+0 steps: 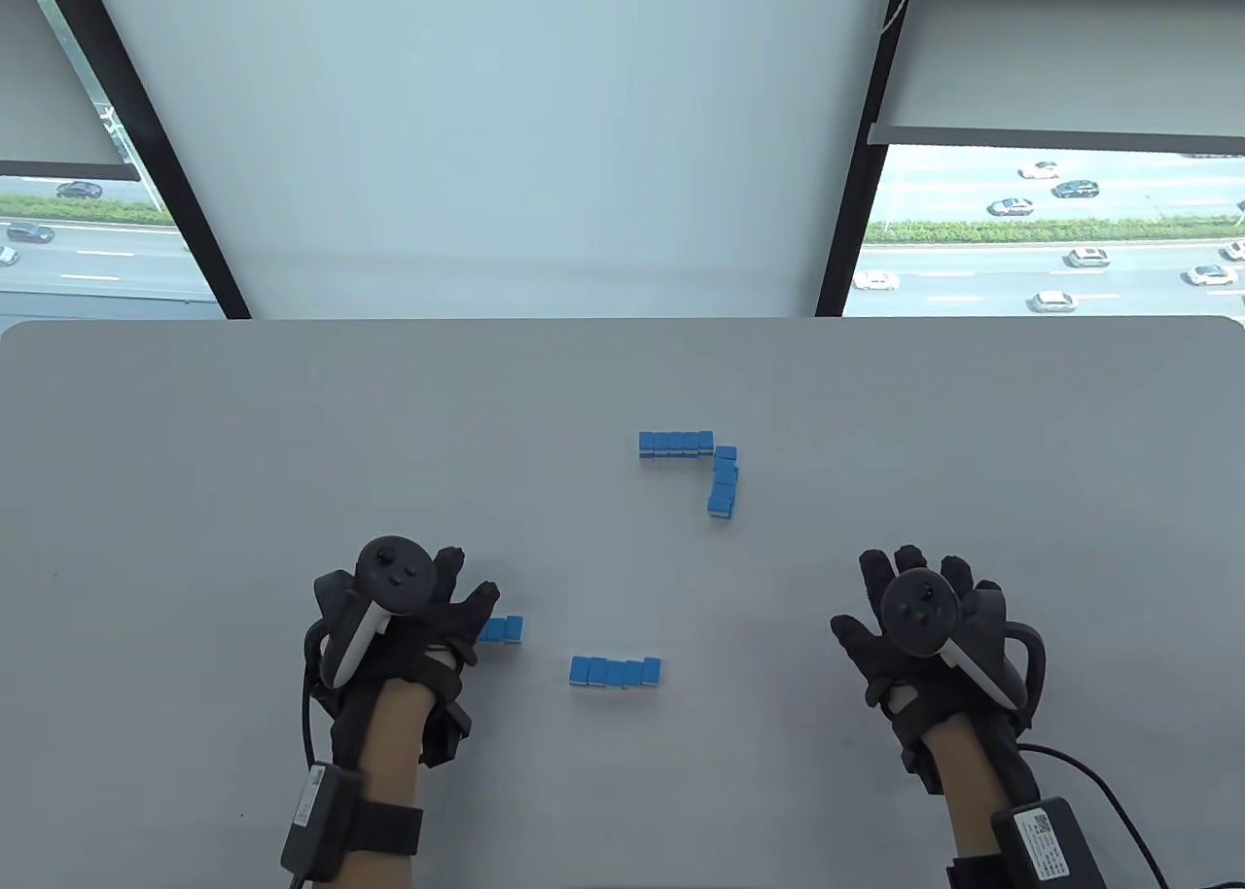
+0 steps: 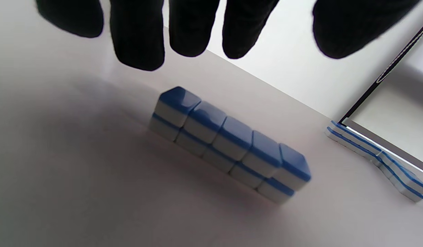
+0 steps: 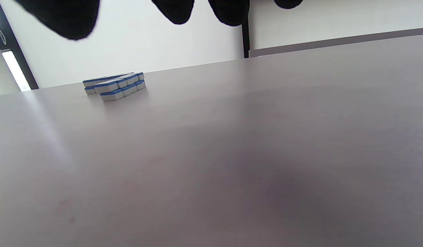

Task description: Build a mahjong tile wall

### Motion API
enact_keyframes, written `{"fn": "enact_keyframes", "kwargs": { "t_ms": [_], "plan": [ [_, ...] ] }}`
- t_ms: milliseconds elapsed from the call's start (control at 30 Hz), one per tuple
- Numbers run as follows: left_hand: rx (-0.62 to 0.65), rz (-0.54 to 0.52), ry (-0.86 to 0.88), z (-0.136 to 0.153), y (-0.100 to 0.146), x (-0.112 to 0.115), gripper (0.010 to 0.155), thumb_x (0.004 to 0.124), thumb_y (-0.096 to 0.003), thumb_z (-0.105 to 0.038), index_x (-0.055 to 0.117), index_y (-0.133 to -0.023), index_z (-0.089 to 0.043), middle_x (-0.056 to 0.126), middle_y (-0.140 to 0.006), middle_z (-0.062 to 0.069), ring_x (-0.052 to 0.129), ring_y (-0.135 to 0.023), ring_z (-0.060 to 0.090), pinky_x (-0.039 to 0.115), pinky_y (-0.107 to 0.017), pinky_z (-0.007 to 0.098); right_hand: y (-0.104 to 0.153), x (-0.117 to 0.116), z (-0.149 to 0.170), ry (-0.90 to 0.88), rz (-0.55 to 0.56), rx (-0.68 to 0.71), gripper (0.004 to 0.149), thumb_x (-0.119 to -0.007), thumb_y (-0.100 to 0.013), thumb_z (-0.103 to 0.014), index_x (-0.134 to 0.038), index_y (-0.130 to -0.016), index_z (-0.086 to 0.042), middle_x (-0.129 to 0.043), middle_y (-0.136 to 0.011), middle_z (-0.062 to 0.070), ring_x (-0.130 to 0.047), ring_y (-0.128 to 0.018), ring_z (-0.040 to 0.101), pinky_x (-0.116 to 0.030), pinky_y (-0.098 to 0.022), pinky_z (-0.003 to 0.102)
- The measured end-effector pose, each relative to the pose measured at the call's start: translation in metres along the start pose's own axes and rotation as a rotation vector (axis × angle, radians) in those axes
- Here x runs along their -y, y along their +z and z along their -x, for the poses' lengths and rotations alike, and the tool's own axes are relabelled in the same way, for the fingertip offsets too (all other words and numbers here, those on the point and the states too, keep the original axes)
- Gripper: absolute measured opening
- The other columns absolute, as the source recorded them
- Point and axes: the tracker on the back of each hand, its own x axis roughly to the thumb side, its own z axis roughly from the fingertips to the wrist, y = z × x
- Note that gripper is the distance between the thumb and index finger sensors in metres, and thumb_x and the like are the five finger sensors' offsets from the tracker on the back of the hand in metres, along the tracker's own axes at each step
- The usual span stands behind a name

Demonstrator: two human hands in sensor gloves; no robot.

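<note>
Blue-backed white mahjong tiles stand in double-layer rows on the grey table point(image 1: 195, 461). A far row point(image 1: 676, 444) meets a short column point(image 1: 723, 485) at a corner; the right wrist view shows them as a far tile group point(image 3: 113, 85). A near row point(image 1: 616, 672) stands alone. My left hand point(image 1: 428, 617) is spread over another row point(image 1: 501, 628), hiding most of it. In the left wrist view its fingers point(image 2: 139, 34) hang above that two-high row point(image 2: 228, 144) without touching. My right hand point(image 1: 919, 617) lies spread and holds nothing, well right of all tiles.
The table's far edge point(image 1: 622, 321) runs below a white blind and windows. Cables trail from both wrists near the front edge. The far wall also shows at the right of the left wrist view as stacked tiles point(image 2: 376, 154).
</note>
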Motion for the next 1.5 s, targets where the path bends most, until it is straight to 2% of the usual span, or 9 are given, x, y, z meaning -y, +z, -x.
{"fn": "enact_keyframes", "kwargs": {
  "t_ms": [167,367,600,733,1133,1500],
  "plan": [
    [-0.015,0.042,0.018,0.0,-0.004,0.009,0.076,0.071,-0.0423,-0.066,0.064,-0.107,-0.028,0.063,-0.113,0.009,0.078,-0.092,0.045,0.066,-0.062,0.068,0.0,-0.001,-0.002,0.002,-0.003,0.0,0.078,-0.067,-0.044,-0.067,-0.04,-0.108,-0.033,-0.034,-0.116,0.005,-0.03,-0.101,0.053,-0.024,-0.067,0.069],
    [-0.057,0.029,-0.006,-0.009,-0.004,0.014,0.078,0.075,-0.0414,-0.067,0.064,-0.107,-0.027,0.063,-0.113,0.009,0.078,-0.092,0.045,0.067,-0.061,0.069,0.0,0.0,-0.002,0.006,-0.004,-0.003,0.078,-0.067,-0.044,-0.067,-0.04,-0.108,-0.032,-0.034,-0.116,0.005,-0.029,-0.101,0.054,-0.024,-0.067,0.069],
    [-0.125,0.071,-0.139,-0.026,-0.004,0.027,0.091,0.08,-0.0387,-0.072,0.048,-0.112,-0.028,0.045,-0.117,0.011,0.067,-0.096,0.046,0.066,-0.061,0.071,0.0,-0.002,-0.005,0.012,-0.012,-0.003,0.079,-0.067,-0.044,-0.067,-0.038,-0.108,-0.032,-0.032,-0.116,0.005,-0.029,-0.101,0.054,-0.023,-0.067,0.069],
    [-0.148,0.063,-0.189,-0.035,-0.003,0.034,0.094,0.081,-0.0382,-0.072,0.045,-0.112,-0.028,0.042,-0.117,0.012,0.064,-0.096,0.049,0.066,-0.061,0.071,0.001,-0.002,-0.005,0.014,-0.012,-0.005,0.08,-0.067,-0.044,-0.067,-0.037,-0.108,-0.031,-0.032,-0.116,0.005,-0.029,-0.101,0.054,-0.023,-0.067,0.069],
    [-0.178,0.026,-0.293,-0.049,-0.003,0.044,0.093,0.083,-0.0419,-0.066,0.04,-0.112,-0.024,0.038,-0.117,0.014,0.065,-0.094,0.053,0.068,-0.058,0.072,0.001,-0.002,-0.006,0.023,-0.014,-0.011,0.082,-0.068,-0.043,-0.067,-0.036,-0.109,-0.029,-0.031,-0.116,0.006,-0.029,-0.101,0.055,-0.023,-0.067,0.07],
    [-0.198,0.056,-0.32,-0.059,-0.01,0.047,0.103,0.091,-0.0419,-0.058,0.023,-0.111,-0.021,0.026,-0.114,0.018,0.067,-0.089,0.061,0.083,-0.052,0.064,0.0,-0.002,-0.005,0.018,-0.021,-0.017,0.081,-0.068,-0.043,-0.066,-0.037,-0.108,-0.028,-0.033,-0.116,0.007,-0.03,-0.099,0.057,-0.024,-0.066,0.07]
  ]
}}
